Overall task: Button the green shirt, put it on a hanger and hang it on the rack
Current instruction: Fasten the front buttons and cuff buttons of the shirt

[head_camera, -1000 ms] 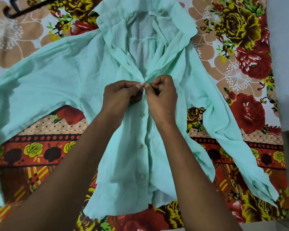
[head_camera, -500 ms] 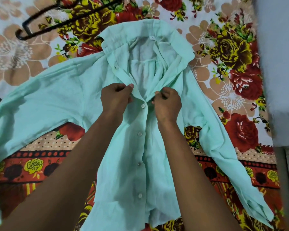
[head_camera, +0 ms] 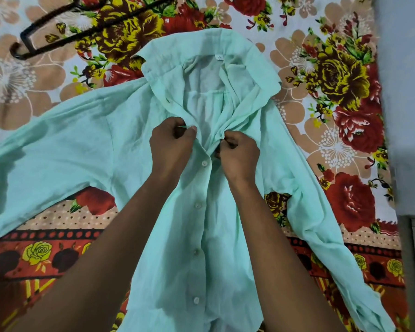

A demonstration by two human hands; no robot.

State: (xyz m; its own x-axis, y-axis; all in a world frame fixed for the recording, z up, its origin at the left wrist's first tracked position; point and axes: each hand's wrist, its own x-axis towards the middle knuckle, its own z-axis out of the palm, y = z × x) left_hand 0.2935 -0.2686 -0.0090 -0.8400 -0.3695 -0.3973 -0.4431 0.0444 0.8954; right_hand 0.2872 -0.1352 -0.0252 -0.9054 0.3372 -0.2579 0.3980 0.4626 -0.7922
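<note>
Shirt (head_camera: 120, 149) flat on bedsheet (head_camera: 321, 75), collar pointing away, long axis near-far. L hand (head_camera: 171, 144) & R hand (head_camera: 240, 154) each pinching a placket edge below collar. Hanger (head_camera: 65, 27) top left, apart.

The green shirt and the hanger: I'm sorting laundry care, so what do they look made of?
The green shirt looks like a thin, matte woven fabric, perhaps cotton or a blend: it creases softly and the collar area shows light through. Its buttons look like pale, slightly glossy plastic. The hanger seems dark, smooth plastic, though coated metal is possible.
</note>
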